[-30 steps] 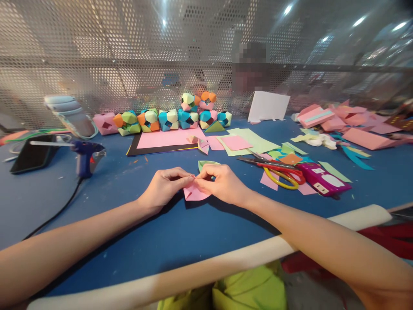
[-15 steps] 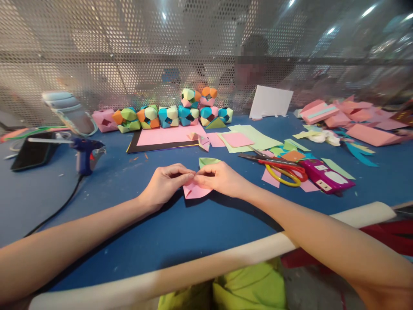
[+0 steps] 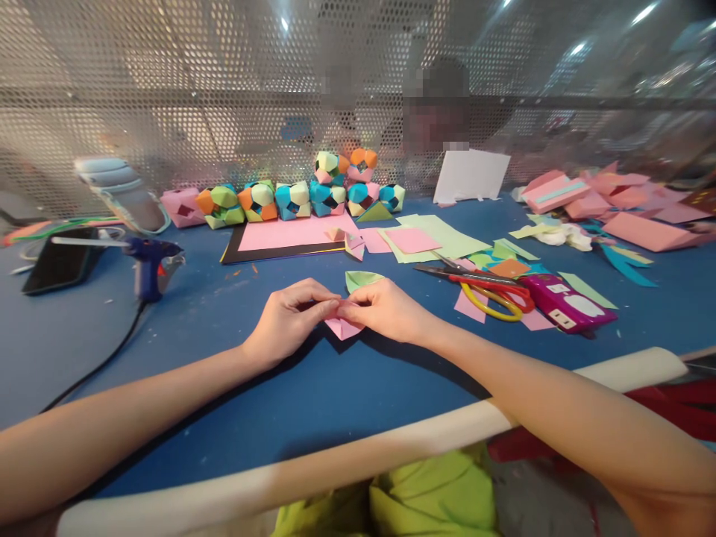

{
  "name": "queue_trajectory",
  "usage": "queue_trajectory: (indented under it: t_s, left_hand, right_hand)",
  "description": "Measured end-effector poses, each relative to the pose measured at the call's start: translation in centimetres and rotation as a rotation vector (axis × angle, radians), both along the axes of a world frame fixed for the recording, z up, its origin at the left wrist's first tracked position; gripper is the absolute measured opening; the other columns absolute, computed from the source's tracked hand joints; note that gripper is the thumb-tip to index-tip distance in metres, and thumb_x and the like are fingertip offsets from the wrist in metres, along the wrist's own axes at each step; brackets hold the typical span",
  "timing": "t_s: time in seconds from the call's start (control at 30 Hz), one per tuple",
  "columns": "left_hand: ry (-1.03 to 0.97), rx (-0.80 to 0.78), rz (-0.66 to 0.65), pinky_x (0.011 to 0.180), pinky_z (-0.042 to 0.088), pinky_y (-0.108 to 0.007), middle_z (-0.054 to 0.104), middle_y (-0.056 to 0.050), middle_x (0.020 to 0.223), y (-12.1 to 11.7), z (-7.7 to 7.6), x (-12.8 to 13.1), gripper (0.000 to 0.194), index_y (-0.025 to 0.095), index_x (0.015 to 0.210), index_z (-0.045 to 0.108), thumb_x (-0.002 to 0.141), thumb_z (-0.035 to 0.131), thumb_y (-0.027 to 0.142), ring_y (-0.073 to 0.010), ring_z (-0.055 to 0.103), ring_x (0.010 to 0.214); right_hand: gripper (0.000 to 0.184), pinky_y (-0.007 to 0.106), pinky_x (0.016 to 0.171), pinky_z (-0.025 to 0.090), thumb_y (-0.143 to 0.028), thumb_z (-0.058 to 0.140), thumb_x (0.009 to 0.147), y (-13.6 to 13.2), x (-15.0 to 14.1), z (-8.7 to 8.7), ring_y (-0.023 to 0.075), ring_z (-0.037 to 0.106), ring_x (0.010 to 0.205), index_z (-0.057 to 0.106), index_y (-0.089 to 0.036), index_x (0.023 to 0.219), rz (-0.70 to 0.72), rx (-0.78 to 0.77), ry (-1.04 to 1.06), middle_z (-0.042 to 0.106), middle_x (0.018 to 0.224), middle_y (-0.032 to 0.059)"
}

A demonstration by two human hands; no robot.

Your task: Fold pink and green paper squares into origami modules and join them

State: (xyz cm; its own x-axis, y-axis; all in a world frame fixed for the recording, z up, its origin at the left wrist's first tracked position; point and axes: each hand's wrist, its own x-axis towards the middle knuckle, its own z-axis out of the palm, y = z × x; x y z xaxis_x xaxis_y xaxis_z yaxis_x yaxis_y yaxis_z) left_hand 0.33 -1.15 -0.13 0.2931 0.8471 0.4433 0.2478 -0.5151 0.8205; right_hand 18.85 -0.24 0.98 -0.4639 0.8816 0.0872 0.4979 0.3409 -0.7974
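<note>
A piece of pink folded paper (image 3: pixel 343 328) is held just above the blue table between my two hands. My left hand (image 3: pixel 291 317) pinches its upper left part between thumb and fingers. From the other side my right hand (image 3: pixel 383 309) grips the same paper, fingertips close to those of the left. The fingers cover much of the paper, and its lower end points down toward me. Right behind my right hand lies a light green folded paper piece (image 3: pixel 361 280).
Coloured paper balls (image 3: pixel 294 203) line the back. A blue glue gun (image 3: pixel 150 268) and a phone (image 3: pixel 61 261) are at left. To the right lie scissors (image 3: pixel 492 291), a purple power adapter (image 3: pixel 570 302) and pink folded pieces (image 3: pixel 643 235). A white tube (image 3: pixel 280 473) runs along the front edge.
The pink paper has turned or been folded between my fingers: its wide lower edge now shows as a narrower point. Both hands stay almost in place.
</note>
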Motion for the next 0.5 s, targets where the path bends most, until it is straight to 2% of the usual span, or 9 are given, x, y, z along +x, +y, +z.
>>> queue_trajectory:
  t_s: [0.17,0.37,0.5]
  left_hand:
    - [0.016,-0.029,0.022,0.069,0.049,-0.027,0.069,-0.004,0.076,-0.44,0.42,0.29,0.013,0.019,0.074,0.073,0.077,0.066,0.029,-0.0158,0.063,0.073]
    - [-0.053,-0.144,0.158,0.066,0.046,-0.026,0.068,-0.002,0.072,-0.23,0.42,0.27,0.015,0.016,0.069,0.069,0.074,0.067,0.031,-0.0149,0.059,0.069]
    - [-0.093,-0.200,0.154,0.067,0.045,-0.026,0.068,-0.002,0.072,-0.09,0.34,0.33,0.016,0.015,0.069,0.067,0.074,0.068,0.031,-0.0139,0.058,0.069]
  right_hand:
    - [0.038,0.024,0.048,0.024,-0.031,0.054,0.082,-0.29,0.00,0.18,0.0069,0.032,0.052,0.046,-0.015,0.049,0.001,0.094,-0.006,0.036,0.049,-0.0043]
    - [0.032,0.023,0.050,0.026,-0.035,0.059,0.080,0.22,0.49,0.54,0.0071,0.036,0.056,0.053,-0.014,0.056,-0.009,0.061,0.007,0.041,0.056,-0.0043]
    - [0.033,0.023,0.050,0.026,-0.036,0.060,0.080,0.44,0.64,0.32,0.0074,0.036,0.054,0.056,-0.014,0.056,-0.059,0.062,0.044,0.043,0.054,-0.0037]
